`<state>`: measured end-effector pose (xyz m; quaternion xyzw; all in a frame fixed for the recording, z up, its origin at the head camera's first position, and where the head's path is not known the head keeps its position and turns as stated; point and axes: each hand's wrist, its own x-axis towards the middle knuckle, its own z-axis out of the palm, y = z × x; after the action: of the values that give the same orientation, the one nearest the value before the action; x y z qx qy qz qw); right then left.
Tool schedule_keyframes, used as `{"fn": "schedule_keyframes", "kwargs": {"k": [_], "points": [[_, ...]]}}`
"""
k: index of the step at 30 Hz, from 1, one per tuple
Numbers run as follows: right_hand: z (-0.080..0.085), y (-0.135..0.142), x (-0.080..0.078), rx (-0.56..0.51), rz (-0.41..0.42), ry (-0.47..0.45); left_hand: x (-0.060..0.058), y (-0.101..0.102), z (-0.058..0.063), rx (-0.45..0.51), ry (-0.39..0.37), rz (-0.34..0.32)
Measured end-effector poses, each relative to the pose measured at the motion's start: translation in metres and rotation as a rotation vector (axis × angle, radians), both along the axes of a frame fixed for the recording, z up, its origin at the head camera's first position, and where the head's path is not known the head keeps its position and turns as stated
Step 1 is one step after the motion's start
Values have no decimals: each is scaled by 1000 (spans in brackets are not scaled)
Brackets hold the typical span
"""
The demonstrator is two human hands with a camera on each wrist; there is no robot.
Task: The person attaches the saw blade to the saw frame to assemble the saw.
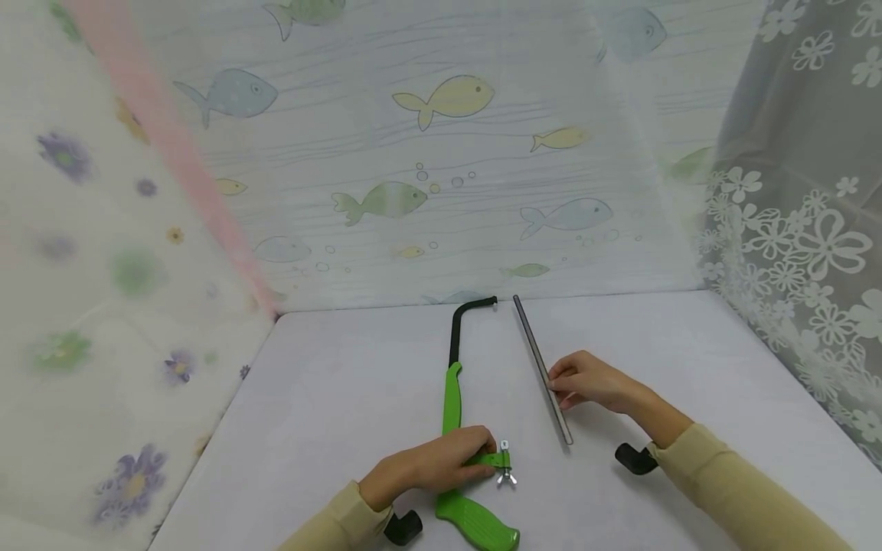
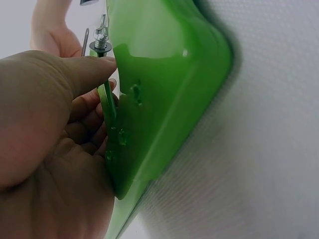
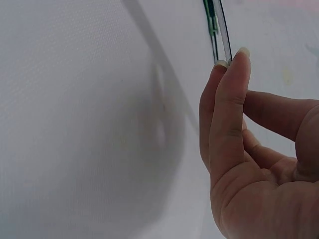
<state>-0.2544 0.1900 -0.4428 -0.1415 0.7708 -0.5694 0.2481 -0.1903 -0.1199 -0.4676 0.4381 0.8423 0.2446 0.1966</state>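
A hacksaw frame (image 1: 452,398), bright green with a bent black front arm (image 1: 455,337), lies on the white table without a blade fitted. My left hand (image 1: 441,461) grips its green lower part just above the handle (image 1: 478,522). Beside those fingers sits a silver bolt with a wing nut (image 1: 506,478), and the left wrist view shows the thumb close by the bolt (image 2: 101,41). To the right, my right hand (image 1: 589,380) pinches a long grey hacksaw blade (image 1: 532,337) between thumb and fingertips. In the right wrist view the blade (image 3: 224,30) is partly hidden by the fingers.
The white tabletop (image 1: 331,398) stretches around both hands. Behind it hangs a curtain (image 1: 372,153) printed with fish, with a flowered cloth (image 1: 103,268) on the left and a lace-patterned grey one (image 1: 792,153) on the right. Black wrist devices (image 1: 403,528) show at both cuffs.
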Motion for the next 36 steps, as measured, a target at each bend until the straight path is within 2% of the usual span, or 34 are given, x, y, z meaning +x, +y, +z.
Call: {"fn": "schedule_keyframes", "kwargs": {"k": [25,36], "points": [[-9,-20,-13,-52,20,-66,1,-1,0,39,-47,13],[-10,-23,-16,-71,10,-103,1,-1,2,44,-39,16]]}}
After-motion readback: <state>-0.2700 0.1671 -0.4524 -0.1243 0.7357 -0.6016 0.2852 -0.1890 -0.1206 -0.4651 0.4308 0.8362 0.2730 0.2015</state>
